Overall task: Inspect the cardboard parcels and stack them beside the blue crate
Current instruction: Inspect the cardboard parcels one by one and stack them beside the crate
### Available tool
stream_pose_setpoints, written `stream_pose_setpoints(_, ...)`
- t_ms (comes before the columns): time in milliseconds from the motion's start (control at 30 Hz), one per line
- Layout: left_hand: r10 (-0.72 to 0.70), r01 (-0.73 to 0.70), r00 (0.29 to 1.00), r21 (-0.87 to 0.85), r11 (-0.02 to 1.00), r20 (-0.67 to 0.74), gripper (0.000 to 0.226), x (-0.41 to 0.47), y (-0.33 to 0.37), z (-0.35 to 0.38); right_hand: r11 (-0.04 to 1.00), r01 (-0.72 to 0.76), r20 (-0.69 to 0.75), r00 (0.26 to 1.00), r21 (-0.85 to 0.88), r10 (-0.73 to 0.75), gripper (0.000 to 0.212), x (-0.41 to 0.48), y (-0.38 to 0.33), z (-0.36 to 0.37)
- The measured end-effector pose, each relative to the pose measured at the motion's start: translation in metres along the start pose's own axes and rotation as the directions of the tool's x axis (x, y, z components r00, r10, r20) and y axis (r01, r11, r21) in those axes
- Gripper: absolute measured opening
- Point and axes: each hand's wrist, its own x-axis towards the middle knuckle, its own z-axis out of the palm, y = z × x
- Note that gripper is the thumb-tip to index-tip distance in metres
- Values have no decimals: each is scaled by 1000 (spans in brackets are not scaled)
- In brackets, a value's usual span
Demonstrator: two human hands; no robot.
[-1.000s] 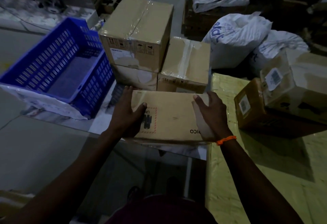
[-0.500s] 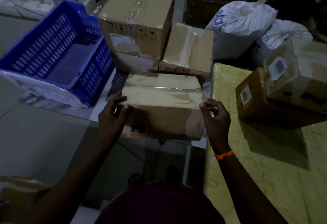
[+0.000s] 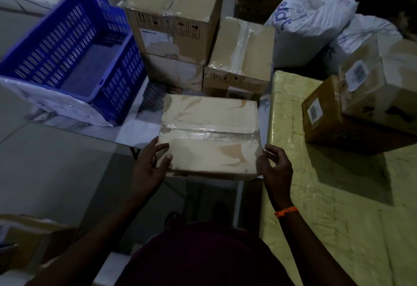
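Fingers (image 3: pixel 161 147) of our left hand (image 3: pixel 146 168) resting spread on parcel (image 3: pixel 209 132) at table's (image 3: pixel 133 132) near edge; right hand (image 3: pixel 277 166) pinching corner. We're inspecting; next needing two-handed lift beside blue crate (image 3: pixel 121 82).

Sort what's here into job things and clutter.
Job:
- front parcel, touched by left hand and right hand
- stacked parcels
- blue crate
- two labelled parcels, right

Lying about:
- white sacks
- yellow wrapped block
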Motion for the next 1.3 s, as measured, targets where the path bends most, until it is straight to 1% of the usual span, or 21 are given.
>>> stream_pose_setpoints(67,18,-15,999,127,992,-27,43,4,-1,3,992,68,8,998,-110,-67,34,5,-6,1)
stream_pose_setpoints(100,68,-60,997,195,979,-36,43,7,-1,5,972,144,32,990,-185,-141,36,9,-10,4)
stream_pose_setpoints(133,148,-133,988,247,960,-41,44,12,-1,8,934,240,82,971,-263,-227,38,13,-14,10)
stream_pose_setpoints(167,231,-214,973,304,928,-20,47,20,-1,12,886,331,159,942,-324,-294,43,16,-20,18)
stream_pose_setpoints(200,293,-282,956,382,880,32,51,30,-1,19,842,398,245,913,-363,-326,49,20,-24,29)
stream_pose_setpoints(233,309,-324,944,466,823,111,57,42,1,27,808,442,325,887,-390,-328,57,24,-30,40)
stream_pose_setpoints(267,280,-341,940,536,772,195,64,55,6,35,781,469,392,865,-413,-313,63,29,-36,53)
stream_pose_setpoints(333,188,-353,929,606,713,320,76,81,14,51,737,504,490,829,-450,-268,72,39,-46,78)
stream_pose_setpoints(400,135,-349,924,643,682,358,81,99,18,65,690,526,545,808,-497,-223,75,49,-51,99)
stream_pose_setpoints(467,100,-331,927,665,669,361,78,108,16,71,654,526,561,807,-544,-183,75,55,-51,109)
stream_pose_setpoints(567,105,-340,924,664,667,367,76,112,6,72,641,532,568,804,-554,-177,73,56,-46,109)
stream_pose_setpoints(633,90,-353,915,671,652,393,81,113,5,72,643,540,583,794,-544,-173,72,55,-43,109)
stream_pose_setpoints(733,61,-331,920,680,654,388,92,111,13,71,638,536,590,793,-553,-155,72,53,-47,109)
stream_pose_setpoints(833,62,-361,904,681,637,422,96,99,19,65,604,563,625,769,-564,-133,74,45,-49,103)
stream_pose_setpoints(933,116,-420,884,661,621,453,88,71,10,56,568,620,670,726,-542,-153,72,18,-41,87)
stream_pose_setpoints(1033,171,-465,868,638,614,467,78,38,-5,46,571,645,707,691,-509,-150,71,-9,-24,64)
stream_pose_setpoints(1100,210,-478,866,625,617,454,74,21,-19,40,542,663,697,693,-516,-183,72,-19,-11,51)
stream_pose_setpoints(1167,232,-491,863,632,600,450,72,14,-27,38,508,682,684,695,-527,-223,71,-24,-2,45)
stream_pose_setpoints(1233,200,-466,873,643,607,444,74,13,-27,41,506,684,675,697,-525,-242,72,-26,2,45)
stream_pose_setpoints(1300,148,-425,886,646,634,439,74,18,-19,42,532,673,678,698,-513,-230,77,-23,3,46)
